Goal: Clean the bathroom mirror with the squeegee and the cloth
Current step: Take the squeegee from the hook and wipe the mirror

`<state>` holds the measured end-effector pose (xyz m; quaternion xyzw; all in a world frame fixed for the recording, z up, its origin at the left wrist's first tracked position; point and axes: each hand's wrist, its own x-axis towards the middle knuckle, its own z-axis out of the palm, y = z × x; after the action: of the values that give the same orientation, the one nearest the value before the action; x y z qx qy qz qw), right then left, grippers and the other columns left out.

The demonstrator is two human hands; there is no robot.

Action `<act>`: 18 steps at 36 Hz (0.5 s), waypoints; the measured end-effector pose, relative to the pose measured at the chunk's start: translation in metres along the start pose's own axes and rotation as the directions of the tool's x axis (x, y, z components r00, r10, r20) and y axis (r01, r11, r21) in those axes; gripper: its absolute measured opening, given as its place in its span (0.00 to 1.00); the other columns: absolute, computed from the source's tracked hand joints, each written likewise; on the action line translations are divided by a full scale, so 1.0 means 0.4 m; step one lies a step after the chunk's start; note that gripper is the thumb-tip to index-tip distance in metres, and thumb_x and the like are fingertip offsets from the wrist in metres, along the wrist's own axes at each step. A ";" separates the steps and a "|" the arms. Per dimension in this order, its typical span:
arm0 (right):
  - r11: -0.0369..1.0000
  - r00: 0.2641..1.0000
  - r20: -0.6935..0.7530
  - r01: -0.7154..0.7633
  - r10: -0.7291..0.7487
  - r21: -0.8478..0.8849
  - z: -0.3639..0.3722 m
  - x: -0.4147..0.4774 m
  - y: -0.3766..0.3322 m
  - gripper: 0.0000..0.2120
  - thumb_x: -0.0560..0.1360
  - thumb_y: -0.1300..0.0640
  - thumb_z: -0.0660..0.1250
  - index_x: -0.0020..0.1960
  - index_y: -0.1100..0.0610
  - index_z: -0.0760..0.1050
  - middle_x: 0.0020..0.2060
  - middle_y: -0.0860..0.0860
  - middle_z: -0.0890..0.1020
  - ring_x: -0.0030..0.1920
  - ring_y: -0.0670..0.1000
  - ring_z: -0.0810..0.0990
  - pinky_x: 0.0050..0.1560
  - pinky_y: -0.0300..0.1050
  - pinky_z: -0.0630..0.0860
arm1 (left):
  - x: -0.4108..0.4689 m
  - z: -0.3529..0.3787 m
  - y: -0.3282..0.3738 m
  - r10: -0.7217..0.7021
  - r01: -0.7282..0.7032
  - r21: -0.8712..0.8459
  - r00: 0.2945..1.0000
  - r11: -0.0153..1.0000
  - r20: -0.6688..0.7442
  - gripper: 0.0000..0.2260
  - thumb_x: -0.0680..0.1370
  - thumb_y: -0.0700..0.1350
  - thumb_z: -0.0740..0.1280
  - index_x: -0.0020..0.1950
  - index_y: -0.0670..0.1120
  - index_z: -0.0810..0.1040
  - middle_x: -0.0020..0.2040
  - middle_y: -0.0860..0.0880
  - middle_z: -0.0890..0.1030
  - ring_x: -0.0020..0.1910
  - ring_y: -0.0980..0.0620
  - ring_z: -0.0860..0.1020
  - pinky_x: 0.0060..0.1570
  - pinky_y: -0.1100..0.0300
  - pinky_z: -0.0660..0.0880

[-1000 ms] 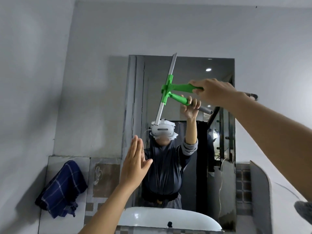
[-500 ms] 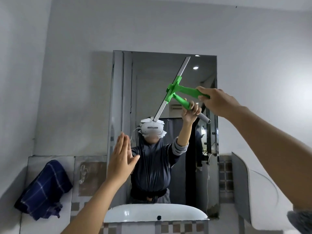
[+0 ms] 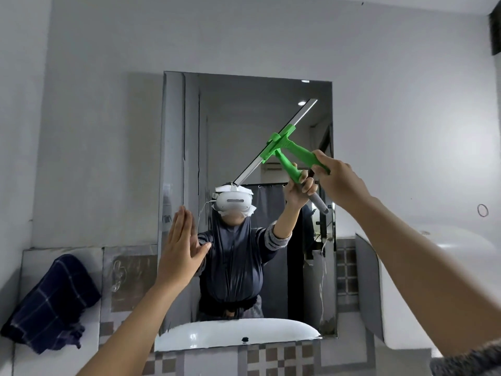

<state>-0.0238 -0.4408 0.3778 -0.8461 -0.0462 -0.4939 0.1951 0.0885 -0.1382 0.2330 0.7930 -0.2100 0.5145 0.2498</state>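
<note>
A rectangular mirror [image 3: 238, 109] hangs on the grey wall above a sink. My right hand [image 3: 340, 181] is shut on the green handle of a squeegee [image 3: 294, 149]. Its long metal blade lies slanted against the glass, running from the upper right down toward the middle. My left hand [image 3: 180, 246] is flat and open, fingers together, held up at the mirror's lower left edge. A dark blue checked cloth [image 3: 51, 302] hangs on the tiled wall at the lower left, away from both hands.
A white sink [image 3: 189, 335] shows as a reflection along the mirror's lower edge. Checkered tiles [image 3: 273, 359] run below the mirror. A white rounded fixture [image 3: 433, 256] stands at the right, close to my right arm. A person wearing a headset is reflected in the glass.
The squeegee has swept to the right and downward across the glass, its blade tilting further from upright. My left hand stays flat at the mirror's left edge.
</note>
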 end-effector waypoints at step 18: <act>0.892 0.955 -0.086 -0.231 0.285 0.390 0.210 -0.156 -0.078 0.15 0.80 0.53 0.52 0.66 0.47 0.62 0.46 0.55 0.78 0.44 0.57 0.77 0.43 0.53 0.75 | -0.001 -0.074 -0.070 0.027 -0.039 0.112 0.994 0.993 0.108 0.40 0.75 0.55 0.65 0.75 0.43 0.43 0.76 0.50 0.40 0.74 0.55 0.39 0.71 0.56 0.50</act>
<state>0.0047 -0.3732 0.2968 -0.7546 -0.0130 -0.5042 0.4198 0.0837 -0.0980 0.2380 0.8287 -0.2064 0.4865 0.1843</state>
